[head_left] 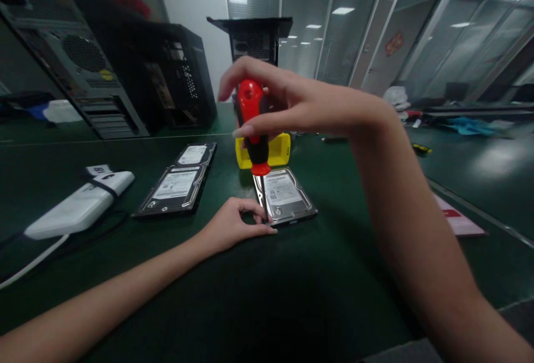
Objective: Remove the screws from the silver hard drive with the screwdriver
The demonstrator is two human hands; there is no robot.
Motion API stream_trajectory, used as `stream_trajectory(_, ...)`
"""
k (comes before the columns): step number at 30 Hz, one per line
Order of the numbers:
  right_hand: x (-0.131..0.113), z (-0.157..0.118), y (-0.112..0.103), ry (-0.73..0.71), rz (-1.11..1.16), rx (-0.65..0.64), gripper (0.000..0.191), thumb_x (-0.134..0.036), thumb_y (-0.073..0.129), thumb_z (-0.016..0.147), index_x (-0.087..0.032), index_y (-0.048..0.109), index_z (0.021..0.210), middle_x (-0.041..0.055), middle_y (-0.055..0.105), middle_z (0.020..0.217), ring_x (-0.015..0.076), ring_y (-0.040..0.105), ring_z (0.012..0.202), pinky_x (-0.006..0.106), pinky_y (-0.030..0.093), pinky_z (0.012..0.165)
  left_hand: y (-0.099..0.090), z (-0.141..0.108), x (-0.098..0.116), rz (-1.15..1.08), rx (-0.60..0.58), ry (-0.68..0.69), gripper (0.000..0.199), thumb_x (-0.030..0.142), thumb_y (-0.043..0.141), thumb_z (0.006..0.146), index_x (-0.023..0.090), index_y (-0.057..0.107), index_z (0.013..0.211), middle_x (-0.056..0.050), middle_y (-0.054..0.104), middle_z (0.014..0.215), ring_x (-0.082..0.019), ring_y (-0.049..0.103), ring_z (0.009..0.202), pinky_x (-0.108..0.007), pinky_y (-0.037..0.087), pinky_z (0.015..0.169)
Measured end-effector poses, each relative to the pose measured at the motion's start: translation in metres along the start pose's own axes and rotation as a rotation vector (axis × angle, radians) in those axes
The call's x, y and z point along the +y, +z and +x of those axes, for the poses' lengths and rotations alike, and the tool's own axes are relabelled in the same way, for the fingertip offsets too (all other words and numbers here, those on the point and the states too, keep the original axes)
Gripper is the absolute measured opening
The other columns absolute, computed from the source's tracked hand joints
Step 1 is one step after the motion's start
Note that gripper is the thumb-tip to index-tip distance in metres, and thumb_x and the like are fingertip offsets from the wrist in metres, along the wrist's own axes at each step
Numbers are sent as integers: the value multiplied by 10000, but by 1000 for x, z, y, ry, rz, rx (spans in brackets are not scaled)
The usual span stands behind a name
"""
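Note:
My right hand (275, 98) grips a red and black screwdriver (250, 107) by its handle, which stands nearly upright. Its thin shaft points down to the near left corner of a hard drive (283, 193) lying label up on the table. At that same corner, my left hand (237, 221) has its thumb and fingers curled around the edge, close to the screwdriver's tip. The tip itself is partly hidden by the fingers, so I cannot see what it touches. Just behind the drive sits a yellow tray (280, 150), partly covered by the screwdriver and right hand.
Left of my hands lie two more hard drives (177, 185) end to end. A white power strip (83, 204) with cables is farther left. Dark computer cases (192, 73) stand behind. A pink and white card (459, 218) lies at the right on the green table (233, 307).

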State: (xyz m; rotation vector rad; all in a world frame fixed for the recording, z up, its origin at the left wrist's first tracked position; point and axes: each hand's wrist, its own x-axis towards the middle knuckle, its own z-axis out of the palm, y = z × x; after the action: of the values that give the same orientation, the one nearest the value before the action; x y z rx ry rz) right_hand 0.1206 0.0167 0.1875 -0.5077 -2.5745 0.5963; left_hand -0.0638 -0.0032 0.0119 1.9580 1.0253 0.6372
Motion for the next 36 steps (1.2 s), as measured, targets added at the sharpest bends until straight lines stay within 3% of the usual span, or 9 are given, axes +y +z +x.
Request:
stream_trajectory(4,-3,3,-20,122,34,-132,358,-268,681,841,-222,578,1181,47,622,1224,175,649,1028,212,572,735,-1,2,0,-40,-44,7,241,354,822,696,145,704,724,-21,709,775,-154,601,730,-262,422,685)
stream_trajectory(9,-2,-8,-32,185,60,-163,443,-221,670,849,-261,569,1279,44,614,1277,177,651,1071,214,580,745,-1,1,0,-44,-30,12,249,354,819,691,147,681,694,-15,678,746,-155,586,729,-267,426,690)
stream_trajectory(15,-6,-20,-34,157,23,-93,315,-230,680,844,-256,651,1156,21,637,1245,168,656,1075,207,581,754,2,1,2,-31,0,-16,223,334,813,692,150,691,724,-9,670,751,-158,578,736,-274,422,710)
stream_trajectory(23,-18,-14,-22,107,-34,-41,191,-255,735,785,-226,641,949,-19,671,1039,125,667,983,154,549,707,1,-1,1,11,24,6,231,323,821,682,151,701,779,14,625,714,-144,549,702,-265,400,693)
stream_trajectory(32,-10,-5,-18,12,-263,37,310,-474,727,776,-200,593,836,-53,602,831,60,578,722,158,438,547,1,-1,1,29,29,49,245,351,815,699,154,699,786,14,603,726,-144,530,704,-259,390,678)
stream_trajectory(36,-4,2,-15,38,-313,71,305,-501,714,775,-219,651,873,-54,636,836,65,600,741,171,417,530,1,-1,1,39,20,66,238,354,811,708,157,707,792,16,586,730,-147,533,715,-267,391,698)
